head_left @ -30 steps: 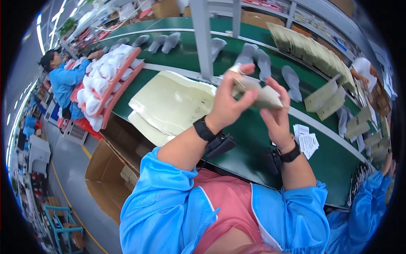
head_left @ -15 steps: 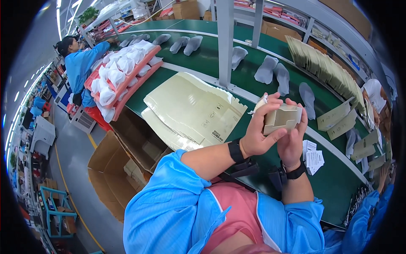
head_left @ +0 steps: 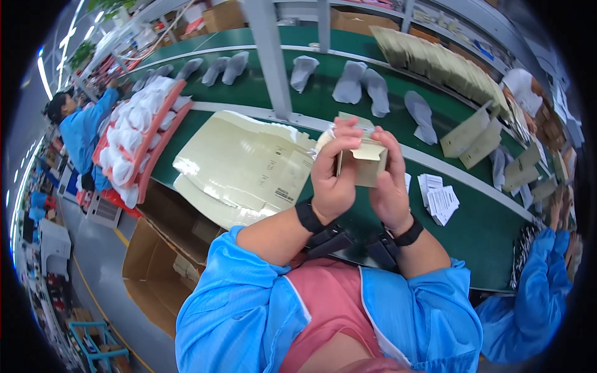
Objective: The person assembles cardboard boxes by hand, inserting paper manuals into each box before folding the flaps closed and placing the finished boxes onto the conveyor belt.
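Between my two hands is a small beige cardboard box (head_left: pixel 371 169), held above the green table with a flap bent at its top. My left hand (head_left: pixel 334 186) is closed round its left side, fingers over the upper edge. Against its right side presses my right hand (head_left: pixel 390 193), fingers bent over the top. A strip of white wrapping shows at my left fingers. Left of my hands lies a stack of flat beige box blanks (head_left: pixel 242 165). White paper slips (head_left: pixel 440 202) lie on the table right of my right hand.
Grey wrapped pieces (head_left: pixel 350 82) lie along the green conveyor (head_left: pixel 261 93) behind a metal post (head_left: pixel 267 56). Pink trays (head_left: pixel 152 146) hold white bundles. An open carton (head_left: pixel 149 267) stands at lower left. Standing box blanks (head_left: pixel 448 65) line the far right. Co-workers are at both sides.
The box has turned in my hands; its open side faced me before, and now a flap and a flat panel show. The whole view has shifted, so the table things appear further left.
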The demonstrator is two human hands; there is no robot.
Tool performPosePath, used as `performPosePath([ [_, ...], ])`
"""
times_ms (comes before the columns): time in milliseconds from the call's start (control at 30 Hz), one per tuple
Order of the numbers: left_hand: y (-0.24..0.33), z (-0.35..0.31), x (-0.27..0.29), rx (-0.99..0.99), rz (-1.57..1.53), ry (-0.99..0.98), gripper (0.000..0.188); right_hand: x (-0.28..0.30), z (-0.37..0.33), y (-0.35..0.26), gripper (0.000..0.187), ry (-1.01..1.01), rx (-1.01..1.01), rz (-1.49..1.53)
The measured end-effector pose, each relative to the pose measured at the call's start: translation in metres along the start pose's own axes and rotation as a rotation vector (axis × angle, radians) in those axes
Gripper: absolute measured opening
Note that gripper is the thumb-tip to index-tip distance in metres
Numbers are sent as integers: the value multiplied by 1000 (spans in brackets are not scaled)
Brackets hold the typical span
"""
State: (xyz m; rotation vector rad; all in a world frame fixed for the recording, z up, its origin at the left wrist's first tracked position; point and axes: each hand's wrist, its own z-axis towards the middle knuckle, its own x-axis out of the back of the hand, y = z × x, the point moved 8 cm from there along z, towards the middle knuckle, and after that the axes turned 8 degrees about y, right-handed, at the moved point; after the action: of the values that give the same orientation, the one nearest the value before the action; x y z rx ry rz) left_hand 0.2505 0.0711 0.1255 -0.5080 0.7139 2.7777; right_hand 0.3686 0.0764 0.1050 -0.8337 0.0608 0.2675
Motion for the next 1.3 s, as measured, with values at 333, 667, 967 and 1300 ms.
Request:
performPosePath([
  [333, -7, -4, -16, -139, 256, -340, 22, 13, 3, 13, 43, 43, -51, 277],
  [667, -21, -16, -11, 95, 210, -121, 42, 14, -8, 20, 42, 187, -78, 52],
  [967, -97, -47, 20, 1222, -555, 195, 67, 8, -9, -4, 56, -407, 253, -732],
  [1300, -118, -37, 67, 1083, -216, 240, 72, 120, -65, 62, 60, -601, -370, -1123],
])
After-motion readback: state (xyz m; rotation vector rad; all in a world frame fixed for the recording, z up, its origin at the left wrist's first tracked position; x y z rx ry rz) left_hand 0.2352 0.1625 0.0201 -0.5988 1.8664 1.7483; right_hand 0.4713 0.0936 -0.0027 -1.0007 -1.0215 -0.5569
